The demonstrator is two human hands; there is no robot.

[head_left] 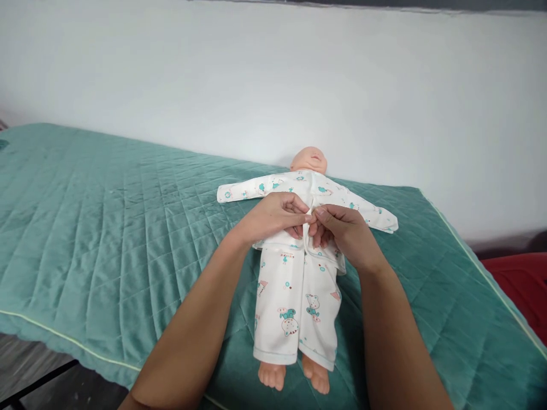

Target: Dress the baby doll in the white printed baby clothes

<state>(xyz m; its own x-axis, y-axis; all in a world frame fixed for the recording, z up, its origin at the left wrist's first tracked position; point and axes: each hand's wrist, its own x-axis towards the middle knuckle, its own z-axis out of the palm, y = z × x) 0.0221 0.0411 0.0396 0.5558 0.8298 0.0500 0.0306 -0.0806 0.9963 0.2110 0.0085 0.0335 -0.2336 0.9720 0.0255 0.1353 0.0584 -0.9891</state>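
As the doll (pixel 294 296) lies head-away, left hand (pixel 273 216) and right hand (pixel 346 230) meet equally near, fingers (pixel 299 208) pinching the shirt (pixel 318 191) midline

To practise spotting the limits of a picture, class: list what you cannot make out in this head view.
Head view:
How the doll's top fastens: covered by the fingers of the left hand and right hand.
Inside the sleeves: hidden by cloth.
Red object: cut off by the right edge.

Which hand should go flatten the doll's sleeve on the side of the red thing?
Probably the right hand: it lies beside that sleeve; the left hand would have to cross the top, whose front both pinch.
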